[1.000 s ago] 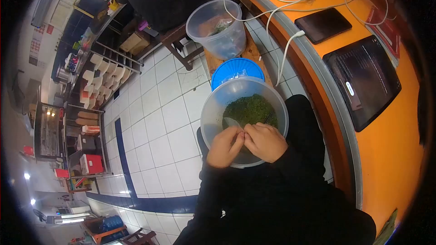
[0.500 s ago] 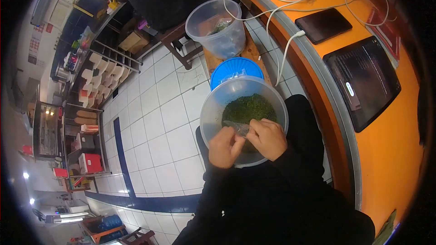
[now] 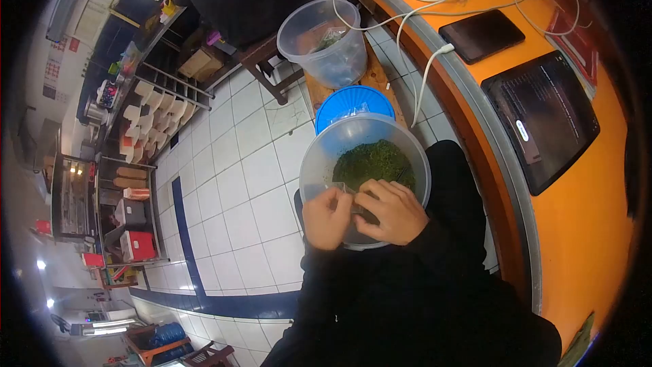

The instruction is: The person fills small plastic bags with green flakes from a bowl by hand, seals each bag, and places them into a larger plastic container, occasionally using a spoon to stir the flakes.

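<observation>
Over the near rim of a translucent tub (image 3: 316, 156), my two hands come close together. Green chopped material (image 3: 373, 163) covers part of the tub's bottom. My left hand (image 3: 327, 219) pinches a small clear plastic bag (image 3: 334, 186) at the tub's left side. Beside it, my right hand (image 3: 390, 212) has its fingers curled at the bag's other edge. The fingers partly hide the bag, and its contents cannot be made out.
Behind the tub are a blue lid (image 3: 353, 102) and a second tub (image 3: 319, 30) holding plastic bags. On the right, an orange counter (image 3: 591, 231) bears a phone (image 3: 482, 35), a tablet (image 3: 541, 122) and white cables (image 3: 435, 3). Shelves (image 3: 129, 197) stand left, beyond the tiled floor (image 3: 238, 197).
Both hands have shifted slightly, the right one leftward across the bag. The bag has moved left with the left hand, and more of the green material shows.
</observation>
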{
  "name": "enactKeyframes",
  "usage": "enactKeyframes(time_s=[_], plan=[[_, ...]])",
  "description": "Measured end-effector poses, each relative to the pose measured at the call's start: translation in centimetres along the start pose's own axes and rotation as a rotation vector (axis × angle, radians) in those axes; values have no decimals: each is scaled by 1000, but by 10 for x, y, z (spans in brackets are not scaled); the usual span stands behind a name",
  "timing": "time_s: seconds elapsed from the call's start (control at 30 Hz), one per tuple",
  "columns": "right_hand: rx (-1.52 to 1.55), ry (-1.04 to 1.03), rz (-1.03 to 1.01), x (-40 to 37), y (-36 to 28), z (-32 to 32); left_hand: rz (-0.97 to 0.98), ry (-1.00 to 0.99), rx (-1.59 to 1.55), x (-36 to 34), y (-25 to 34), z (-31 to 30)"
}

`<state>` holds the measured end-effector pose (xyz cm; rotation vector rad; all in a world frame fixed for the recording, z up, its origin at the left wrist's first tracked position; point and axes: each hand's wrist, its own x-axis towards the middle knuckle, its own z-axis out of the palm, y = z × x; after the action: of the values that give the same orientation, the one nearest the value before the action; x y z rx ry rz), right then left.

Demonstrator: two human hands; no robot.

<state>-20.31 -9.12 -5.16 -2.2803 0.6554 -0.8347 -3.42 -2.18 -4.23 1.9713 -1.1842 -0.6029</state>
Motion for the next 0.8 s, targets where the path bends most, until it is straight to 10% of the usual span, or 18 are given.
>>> enactKeyframes(time_s=[0.27, 0.63, 0.8], plan=[[191, -42, 13, 0, 13, -1, 294, 114, -98, 4, 5, -14], [710, -245, -29, 3, 9, -31, 612, -694, -515, 12, 15, -50], [919, -194, -107, 4, 5, -42, 556, -697, -434, 12, 8, -47]])
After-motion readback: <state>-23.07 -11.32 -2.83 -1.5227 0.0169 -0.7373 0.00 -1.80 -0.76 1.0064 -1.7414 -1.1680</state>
